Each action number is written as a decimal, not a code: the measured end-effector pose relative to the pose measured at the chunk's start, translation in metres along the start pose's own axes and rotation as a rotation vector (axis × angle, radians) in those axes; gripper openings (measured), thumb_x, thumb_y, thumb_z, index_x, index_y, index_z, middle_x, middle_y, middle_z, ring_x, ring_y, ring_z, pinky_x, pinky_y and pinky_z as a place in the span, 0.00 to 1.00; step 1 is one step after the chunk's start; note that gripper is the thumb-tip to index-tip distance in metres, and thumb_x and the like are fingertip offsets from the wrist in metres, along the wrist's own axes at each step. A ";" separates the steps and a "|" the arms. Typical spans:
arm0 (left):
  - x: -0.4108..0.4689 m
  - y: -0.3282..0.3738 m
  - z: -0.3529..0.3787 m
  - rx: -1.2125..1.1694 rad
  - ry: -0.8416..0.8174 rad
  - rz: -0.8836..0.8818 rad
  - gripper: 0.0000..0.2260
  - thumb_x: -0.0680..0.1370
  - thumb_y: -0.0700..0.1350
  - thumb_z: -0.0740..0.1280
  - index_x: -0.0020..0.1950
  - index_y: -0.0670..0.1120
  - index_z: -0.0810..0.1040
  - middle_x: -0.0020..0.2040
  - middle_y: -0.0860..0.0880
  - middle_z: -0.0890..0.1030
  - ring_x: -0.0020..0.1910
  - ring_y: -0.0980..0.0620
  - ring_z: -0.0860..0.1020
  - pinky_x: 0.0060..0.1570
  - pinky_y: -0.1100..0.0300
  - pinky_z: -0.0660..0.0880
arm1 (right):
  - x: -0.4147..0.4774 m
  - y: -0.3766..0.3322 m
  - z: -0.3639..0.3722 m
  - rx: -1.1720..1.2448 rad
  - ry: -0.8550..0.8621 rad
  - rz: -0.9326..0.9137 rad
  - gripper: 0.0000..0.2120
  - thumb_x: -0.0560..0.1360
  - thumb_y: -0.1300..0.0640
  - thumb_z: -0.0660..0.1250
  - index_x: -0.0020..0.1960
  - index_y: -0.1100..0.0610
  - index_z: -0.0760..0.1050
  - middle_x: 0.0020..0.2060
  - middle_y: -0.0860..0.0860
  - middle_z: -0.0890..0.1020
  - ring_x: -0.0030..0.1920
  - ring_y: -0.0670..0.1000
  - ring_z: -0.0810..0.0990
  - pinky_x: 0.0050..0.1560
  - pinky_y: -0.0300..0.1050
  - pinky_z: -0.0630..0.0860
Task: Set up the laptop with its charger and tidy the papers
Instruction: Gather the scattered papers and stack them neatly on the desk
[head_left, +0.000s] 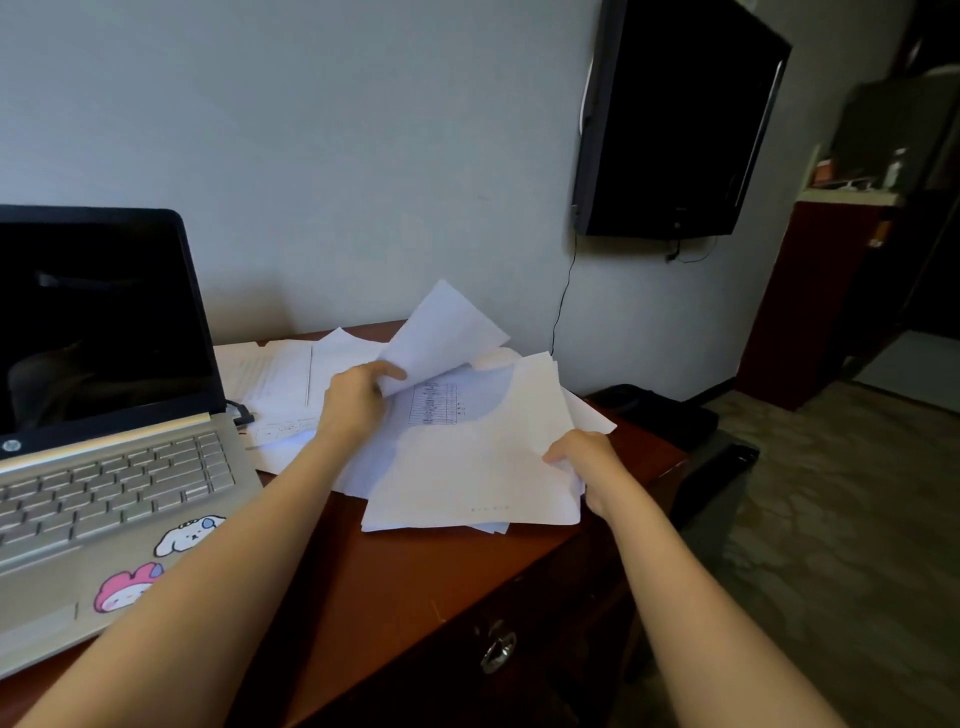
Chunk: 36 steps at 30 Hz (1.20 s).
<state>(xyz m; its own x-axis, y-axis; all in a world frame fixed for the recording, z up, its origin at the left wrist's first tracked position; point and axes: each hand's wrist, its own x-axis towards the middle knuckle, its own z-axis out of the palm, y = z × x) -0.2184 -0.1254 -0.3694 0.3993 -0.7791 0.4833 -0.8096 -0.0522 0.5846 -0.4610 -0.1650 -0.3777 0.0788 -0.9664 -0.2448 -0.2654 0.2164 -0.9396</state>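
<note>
Two bare arms reach over a reddish desk (415, 571). The left hand (356, 400) pinches a lifted sheet (447, 327); the right hand (584, 460) grips the edge of a loose pile of papers (467, 467). An open laptop (104, 415), screen dark, sits at left, a cable (241, 413) in its side

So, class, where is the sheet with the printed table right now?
In the head view, the sheet with the printed table lies mid-desk in the loose paper pile, right of the laptop, between the left hand and right hand.
</note>
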 end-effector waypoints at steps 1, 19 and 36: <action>-0.003 -0.001 -0.002 -0.062 0.018 0.018 0.18 0.74 0.29 0.55 0.54 0.44 0.79 0.39 0.44 0.76 0.38 0.45 0.70 0.34 0.61 0.64 | -0.001 0.000 -0.001 0.041 0.005 0.026 0.14 0.73 0.70 0.63 0.58 0.65 0.73 0.48 0.58 0.74 0.47 0.55 0.73 0.38 0.43 0.71; -0.035 -0.016 -0.052 -0.272 -0.393 0.095 0.23 0.70 0.24 0.59 0.27 0.47 0.82 0.23 0.57 0.77 0.28 0.63 0.76 0.32 0.76 0.69 | -0.017 -0.001 -0.005 0.253 -0.104 0.002 0.10 0.78 0.53 0.54 0.42 0.52 0.71 0.34 0.50 0.75 0.32 0.51 0.71 0.30 0.39 0.66; -0.028 -0.031 -0.069 -0.112 -0.456 0.160 0.18 0.64 0.41 0.74 0.23 0.63 0.77 0.45 0.48 0.75 0.49 0.51 0.74 0.49 0.67 0.67 | 0.000 -0.002 -0.015 0.159 -0.115 0.127 0.14 0.79 0.60 0.61 0.62 0.64 0.72 0.41 0.58 0.78 0.39 0.58 0.76 0.42 0.49 0.74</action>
<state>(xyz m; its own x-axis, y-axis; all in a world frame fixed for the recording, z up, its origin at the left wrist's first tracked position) -0.1747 -0.0589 -0.3559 0.0243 -0.9671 0.2533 -0.7842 0.1387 0.6048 -0.4752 -0.1679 -0.3724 0.1661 -0.9097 -0.3805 -0.1260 0.3631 -0.9232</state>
